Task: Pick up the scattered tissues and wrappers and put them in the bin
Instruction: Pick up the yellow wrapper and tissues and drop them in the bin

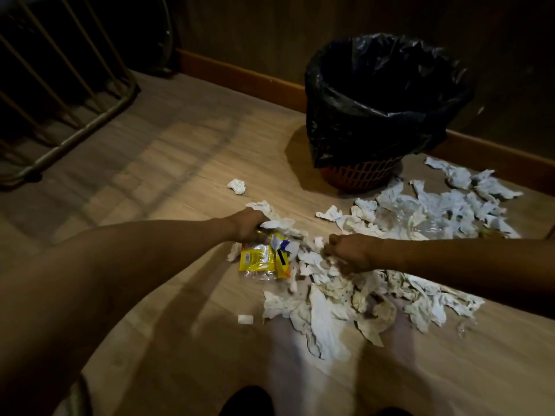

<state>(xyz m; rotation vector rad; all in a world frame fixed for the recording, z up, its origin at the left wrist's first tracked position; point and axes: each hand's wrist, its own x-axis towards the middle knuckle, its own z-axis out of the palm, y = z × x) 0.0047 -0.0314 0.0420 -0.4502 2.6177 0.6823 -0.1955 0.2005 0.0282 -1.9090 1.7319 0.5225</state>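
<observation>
Two hands work the litter on the floor (180, 163) in our one head view. Our left hand (249, 225) is curled round a clump of tissues and the top of the yellow wrappers (258, 259), which hang toward us. Our right hand (348, 253) is clenched into the near heap of tissues (345, 298), gripping a wad. The bin (387, 115), lined with a black bag, stands beyond both hands by the skirting board, slightly right of centre; we judge the right hand nearer to it. A second spread of tissues (444, 208) lies at the bin's right foot. Open floor runs between hands and bin, so the lift looks unobstructed.
</observation>
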